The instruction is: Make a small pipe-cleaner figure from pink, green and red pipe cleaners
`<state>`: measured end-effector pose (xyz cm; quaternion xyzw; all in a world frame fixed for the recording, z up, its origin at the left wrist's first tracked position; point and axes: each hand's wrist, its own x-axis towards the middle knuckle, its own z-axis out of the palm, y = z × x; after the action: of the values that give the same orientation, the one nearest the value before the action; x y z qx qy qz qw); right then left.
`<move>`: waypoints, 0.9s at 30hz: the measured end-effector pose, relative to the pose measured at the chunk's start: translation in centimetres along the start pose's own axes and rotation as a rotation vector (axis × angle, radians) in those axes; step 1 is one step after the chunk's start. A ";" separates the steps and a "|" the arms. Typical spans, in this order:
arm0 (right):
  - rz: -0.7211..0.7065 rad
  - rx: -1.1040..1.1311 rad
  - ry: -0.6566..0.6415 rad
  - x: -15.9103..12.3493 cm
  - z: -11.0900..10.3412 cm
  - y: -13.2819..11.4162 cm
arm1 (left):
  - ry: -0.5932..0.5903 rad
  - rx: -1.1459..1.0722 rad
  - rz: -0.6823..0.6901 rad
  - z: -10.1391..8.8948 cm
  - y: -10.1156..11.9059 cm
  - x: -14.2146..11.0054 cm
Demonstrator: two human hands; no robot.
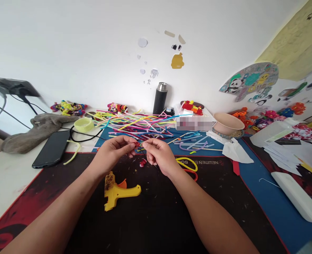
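Note:
Above the dark mat, my left hand (pixel 120 152) is closed in a pinch on a small red glittery pipe cleaner piece (pixel 138 144). My right hand (pixel 158 152) pinches the other end of the same piece, where a tiny greenish spot shows between the fingertips. Its exact shape is mostly covered by my fingers. Just below the hands lies a small red shiny coil (pixel 143 162) on the mat. Nearer to me, under the left wrist, a yellow hot glue gun (pixel 123 191) with an orange trigger rests on its side.
Behind the hands spreads a pile of coloured pipe cleaners (pixel 142 123). A black thermos (pixel 160 98) stands by the wall. At left are a phone (pixel 51 149) and a tape roll (pixel 84 124); at right, a beige bowl (pixel 228 122), crumpled tissue (pixel 237 151) and a white device (pixel 297 195).

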<state>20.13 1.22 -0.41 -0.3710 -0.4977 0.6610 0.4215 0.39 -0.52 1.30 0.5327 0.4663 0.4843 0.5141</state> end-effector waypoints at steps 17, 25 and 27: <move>-0.009 -0.037 -0.007 0.2 -0.3 0.4 | 0.018 -0.044 -0.013 -0.1 -0.4 0.2; -0.024 -0.100 -0.012 0.2 -0.1 0.3 | 0.033 -0.036 0.000 -0.7 -1.2 0.3; -0.031 -0.048 0.030 0.1 -0.1 -0.4 | 0.104 -0.075 0.029 -1.2 -1.5 0.5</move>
<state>20.22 1.44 -0.07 -0.3831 -0.5129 0.6367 0.4299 -0.73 0.12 -0.18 0.4939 0.4660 0.5359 0.5017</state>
